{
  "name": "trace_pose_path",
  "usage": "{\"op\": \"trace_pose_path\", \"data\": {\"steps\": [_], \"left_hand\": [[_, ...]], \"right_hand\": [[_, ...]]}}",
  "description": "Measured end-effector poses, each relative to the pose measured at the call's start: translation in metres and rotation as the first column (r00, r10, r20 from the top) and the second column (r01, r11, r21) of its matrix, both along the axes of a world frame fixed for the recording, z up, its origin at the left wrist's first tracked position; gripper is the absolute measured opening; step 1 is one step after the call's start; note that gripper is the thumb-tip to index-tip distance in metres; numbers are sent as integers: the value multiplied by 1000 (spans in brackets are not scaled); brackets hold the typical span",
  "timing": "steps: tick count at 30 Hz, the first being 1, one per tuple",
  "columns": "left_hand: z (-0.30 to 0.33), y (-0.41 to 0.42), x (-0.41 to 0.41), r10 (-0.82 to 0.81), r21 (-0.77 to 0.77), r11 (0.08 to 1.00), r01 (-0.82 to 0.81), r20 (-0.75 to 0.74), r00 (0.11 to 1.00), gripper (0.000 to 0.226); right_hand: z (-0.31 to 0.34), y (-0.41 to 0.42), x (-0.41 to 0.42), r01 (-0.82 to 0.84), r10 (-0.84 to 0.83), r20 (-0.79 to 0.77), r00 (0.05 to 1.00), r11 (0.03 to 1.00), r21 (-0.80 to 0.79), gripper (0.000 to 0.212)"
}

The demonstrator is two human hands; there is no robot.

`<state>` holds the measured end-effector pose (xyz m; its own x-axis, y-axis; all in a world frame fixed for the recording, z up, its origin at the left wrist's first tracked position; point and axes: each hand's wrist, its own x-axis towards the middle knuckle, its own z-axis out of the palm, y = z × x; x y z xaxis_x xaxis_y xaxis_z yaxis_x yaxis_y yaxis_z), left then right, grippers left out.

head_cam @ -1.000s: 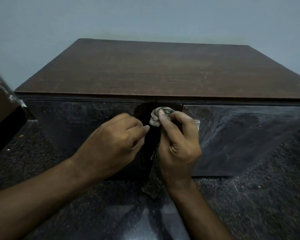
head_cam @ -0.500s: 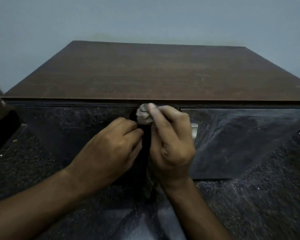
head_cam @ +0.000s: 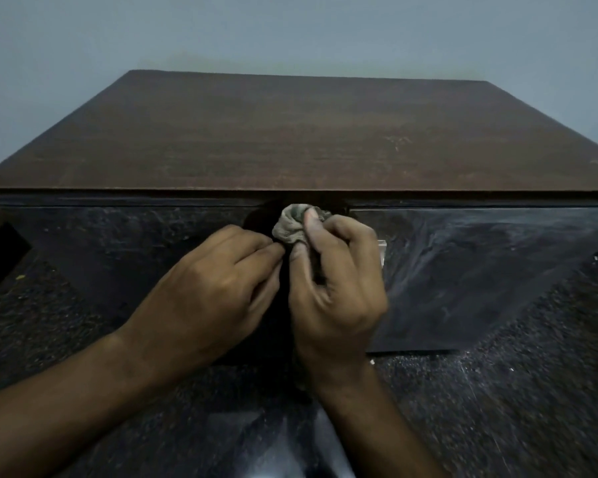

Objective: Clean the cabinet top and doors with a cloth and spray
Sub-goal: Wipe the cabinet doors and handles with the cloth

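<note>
A low cabinet with a brown wooden top and two glossy black doors fills the view. The left door stands slightly ajar, leaving a dark gap at the middle. My left hand curls its fingers round that door's inner edge. My right hand grips a bunched grey cloth and presses it against the top of the gap, just under the cabinet's top edge. The right door shows pale wipe streaks. A silver handle peeks out behind my right hand. No spray bottle is in view.
The floor is dark speckled stone with pale dust marks. A dark object juts in at the left edge. A plain grey wall stands behind the cabinet.
My right hand has carried the cloth upward along the door gap to just under the top edge. The camera has moved closer and lower; my left hand keeps its hold on the door.
</note>
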<state>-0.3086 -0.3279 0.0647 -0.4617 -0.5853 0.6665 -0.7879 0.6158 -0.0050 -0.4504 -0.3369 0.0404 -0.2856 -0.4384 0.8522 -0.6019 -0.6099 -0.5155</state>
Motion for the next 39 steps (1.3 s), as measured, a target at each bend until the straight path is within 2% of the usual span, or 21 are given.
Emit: {"op": "trace_pose_path", "data": {"steps": [4,9,16,20,21,25,27,30,35,39], "left_hand": [[3,3,-1,-11,-1,1000,11,-6,1000,25],[3,2,-3,-31,-11,999,31,-7,999,24],[7,-2,-14,-81,-55,995,80,0,997,21],[11,-6,-18,-76,-42,996,76,-13,997,22],[11,-7,-18,-72,-50,996,70,-20,997,22],[10,-9,-19,-79,-66,995,77,-25,997,19],[10,-7,-21,-75,-60,995,74,-16,997,18],[9,-6,-21,-70,-43,997,69,-14,997,21],[10,-8,-25,-93,-52,994,92,-16,996,21],[9,-7,-30,-97,-38,995,96,-4,995,21]], "right_hand": [[-8,2,-18,49,-50,14,999,998,26,19],[-39,14,-14,18,-4,-98,995,989,148,20],[7,2,-29,83,-85,-56,995,996,-31,18],[15,-3,-52,193,-188,107,976,980,-39,15],[15,-3,-53,189,-184,99,978,981,-43,15],[10,-1,-34,34,-37,-113,993,999,-24,19],[8,-1,-39,58,-59,-89,994,998,-19,19],[3,-1,-58,194,-194,49,980,981,-5,16],[-17,8,-43,54,-43,-139,989,996,72,17],[-11,4,-60,118,-116,-62,991,992,39,17]]}}
